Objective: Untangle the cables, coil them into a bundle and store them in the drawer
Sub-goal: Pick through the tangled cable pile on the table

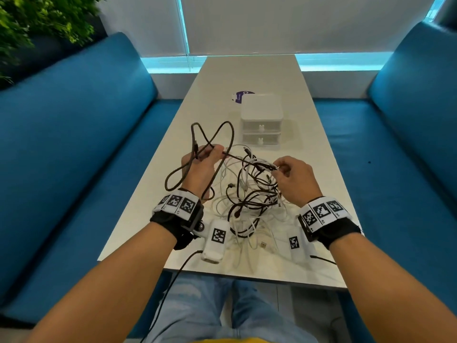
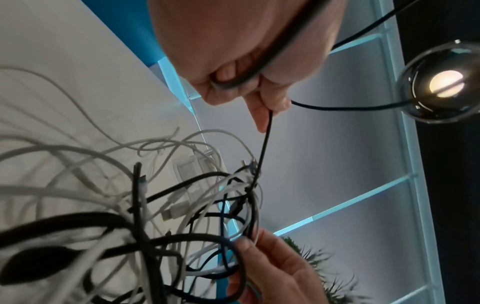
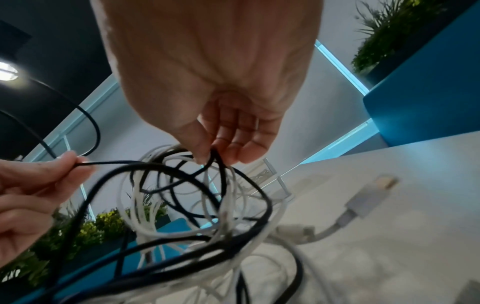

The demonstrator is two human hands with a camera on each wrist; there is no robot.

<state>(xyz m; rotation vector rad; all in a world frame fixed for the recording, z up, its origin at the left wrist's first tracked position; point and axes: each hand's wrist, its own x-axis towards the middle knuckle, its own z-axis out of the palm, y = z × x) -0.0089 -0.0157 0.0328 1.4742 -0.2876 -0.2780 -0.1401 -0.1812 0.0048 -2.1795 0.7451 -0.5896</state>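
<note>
Left hand (image 1: 200, 167): raised above the left half of the tabletop (image 1: 319, 184), fingers curled round the dark cable (image 1: 223, 134), pinching it between thumb and forefinger so that a taut stretch runs across to the tangle.
Dark cable: its free part arches in 2 loops above and beside the left hand, one drooping toward the left edge; held up, it seems, to keep the freed length clear of the rest.
Right hand (image 1: 295, 180): lifted over the tangle, fingertips (image 3: 233, 152) nipping a knot of dark and white strands (likely steadying it while the other hand draws the cable out).
Cable tangle (image 1: 249, 206): white and dark cables still knotted together, lying near the front edge between the 2 wrists, part of it hoisted.
Drawer unit (image 1: 261, 120): 2 drawers, both closed, at the middle of the tabletop beyond the tangle.
Stage: untangling; coiling and storing not yet begun.
</note>
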